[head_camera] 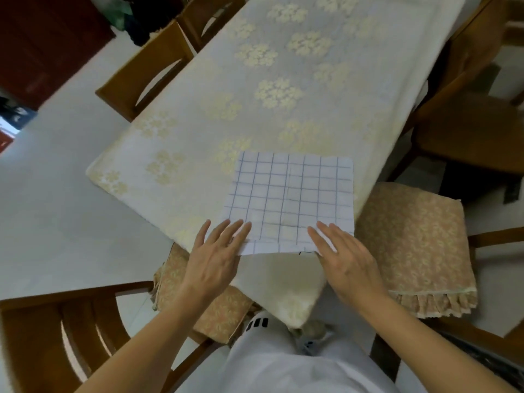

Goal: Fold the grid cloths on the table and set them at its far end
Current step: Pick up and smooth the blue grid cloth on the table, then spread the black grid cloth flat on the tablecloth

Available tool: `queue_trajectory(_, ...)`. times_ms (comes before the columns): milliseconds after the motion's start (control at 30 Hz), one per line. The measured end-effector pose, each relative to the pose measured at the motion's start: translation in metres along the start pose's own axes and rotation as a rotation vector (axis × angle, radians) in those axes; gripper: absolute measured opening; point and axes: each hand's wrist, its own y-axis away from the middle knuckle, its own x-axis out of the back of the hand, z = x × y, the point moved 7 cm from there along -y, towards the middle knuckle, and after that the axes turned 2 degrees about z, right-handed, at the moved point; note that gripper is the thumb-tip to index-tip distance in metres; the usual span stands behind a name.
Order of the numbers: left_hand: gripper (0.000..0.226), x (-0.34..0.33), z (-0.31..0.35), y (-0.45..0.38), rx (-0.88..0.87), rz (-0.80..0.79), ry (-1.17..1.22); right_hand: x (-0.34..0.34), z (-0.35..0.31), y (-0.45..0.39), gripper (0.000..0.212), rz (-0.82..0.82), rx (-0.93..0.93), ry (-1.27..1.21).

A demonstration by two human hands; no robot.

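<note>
A white cloth with a blue grid [295, 194] lies flat and spread out at the near corner of the table [198, 131], which is covered with a pale flower-patterned cloth. My left hand [215, 259] rests flat on the grid cloth's near left corner, fingers spread. My right hand [343, 259] lies flat on its near right corner, fingers together and pointing away. Neither hand grips the cloth. The cloth's near edge reaches the table's edge.
Wooden chairs stand around the table: one at the lower left [56, 336], two on the far left [147, 72], one on the right [467, 123]. A floral cushion [416, 245] lies on the seat to the right. White trousers [283, 364] show below.
</note>
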Motion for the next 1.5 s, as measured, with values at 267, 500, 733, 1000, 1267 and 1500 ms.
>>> queue_trajectory(267, 0.049, -0.012, -0.012, -0.124, -0.099, -0.056, 0.028, -0.014, 0.067, -0.080, 0.044, -0.086, -0.135, 0.083)
queue_trajectory(500, 0.052, -0.045, -0.033, -0.207, -0.200, -0.135, 0.054, -0.047, 0.115, -0.133, 0.046, -0.148, -0.262, 0.134)
queue_trajectory(733, 0.050, -0.067, -0.051, -0.248, -0.203, -0.144, 0.061, -0.077, 0.141, -0.177, 0.046, -0.216, -0.298, 0.138)
queue_trajectory(1000, 0.052, -0.075, -0.067, -0.284, -0.071, -0.070, 0.049, -0.091, 0.161, -0.213, 0.056, -0.237, -0.326, 0.145)
queue_trajectory(1267, 0.058, -0.074, -0.047, -0.240, -0.031, 0.016, 0.170, -0.073, 0.148, -0.171, 0.057, -0.114, -0.409, 0.035)
queue_trajectory(1500, 0.058, -0.116, -0.042, -0.227, -0.038, -0.066, 0.183, -0.108, 0.141, -0.151, 0.065, -0.193, -0.445, 0.067)
